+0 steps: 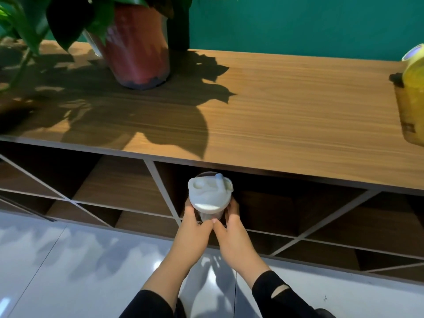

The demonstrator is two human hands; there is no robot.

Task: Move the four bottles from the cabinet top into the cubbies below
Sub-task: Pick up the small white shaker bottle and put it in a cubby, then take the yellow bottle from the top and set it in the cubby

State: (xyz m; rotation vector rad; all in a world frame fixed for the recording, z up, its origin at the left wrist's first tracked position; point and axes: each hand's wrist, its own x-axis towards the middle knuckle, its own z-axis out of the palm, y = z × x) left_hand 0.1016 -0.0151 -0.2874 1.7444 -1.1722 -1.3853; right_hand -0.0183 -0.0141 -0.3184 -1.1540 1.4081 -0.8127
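Note:
A clear bottle with a white flip lid [210, 193] stands upright at the mouth of a cubby [286, 203], just below the front edge of the wooden cabinet top [286, 106]. My left hand [192, 230] wraps its left side and my right hand [231, 232] wraps its right side, thumbs meeting in front of the bottle. The bottle's lower body is hidden behind my fingers. No other bottle shows on the cabinet top.
A potted plant in a reddish pot [135, 47] stands at the back left of the top. A yellow object [413, 95] sits at the right edge. Slanted dividers [160, 187] split the cubbies. A glossy white floor [80, 267] lies in front.

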